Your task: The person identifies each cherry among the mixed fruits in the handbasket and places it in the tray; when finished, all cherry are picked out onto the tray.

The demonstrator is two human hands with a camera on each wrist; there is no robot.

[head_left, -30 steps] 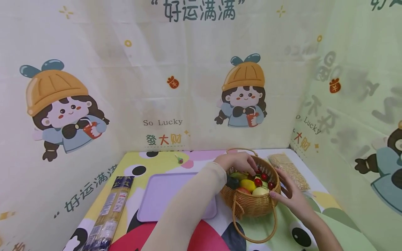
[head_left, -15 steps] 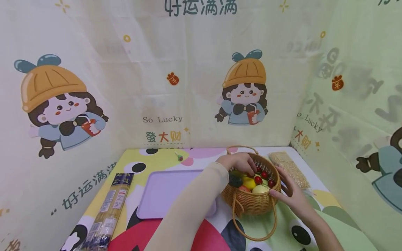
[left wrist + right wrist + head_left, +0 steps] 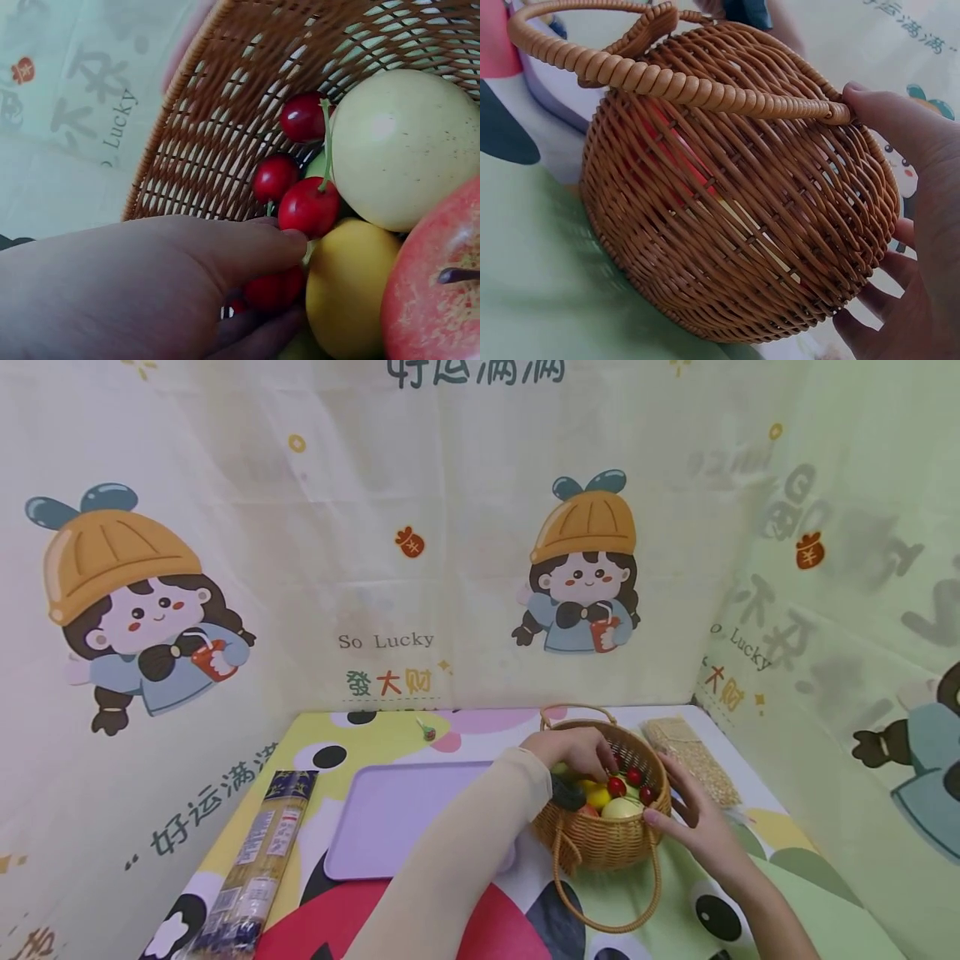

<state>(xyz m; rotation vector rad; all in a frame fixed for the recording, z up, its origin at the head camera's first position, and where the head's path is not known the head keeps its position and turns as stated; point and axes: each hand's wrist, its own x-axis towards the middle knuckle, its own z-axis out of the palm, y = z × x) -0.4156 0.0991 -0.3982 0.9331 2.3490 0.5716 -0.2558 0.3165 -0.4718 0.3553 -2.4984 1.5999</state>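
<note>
A round wicker basket [image 3: 600, 852] of fruit stands right of the table's middle. My left hand [image 3: 573, 750] reaches inside it. In the left wrist view, thumb and fingers close around a red cherry [image 3: 271, 291], partly hidden by the thumb. Beside it lie more cherries [image 3: 307, 208], a yellow lemon-like fruit [image 3: 352, 289], a red apple [image 3: 439, 281] and a pale round fruit [image 3: 409, 150]. Against the basket's right side, my right hand [image 3: 693, 818] grips it, thumb at the rim by the handle [image 3: 705, 96] and fingers along the outer wall.
A lilac tray [image 3: 390, 818] lies left of the basket. Further left is a long pack of noodles [image 3: 262, 860]. A bag of pale grains [image 3: 693, 760] sits behind the right hand. Near the back edge is a small green-and-red item [image 3: 427, 732]. Printed cloth walls enclose the table.
The head view has tilted slightly, so the scene sits a little higher. My left hand has shifted slightly within the basket among the cherries. The right hand keeps its place on the basket.
</note>
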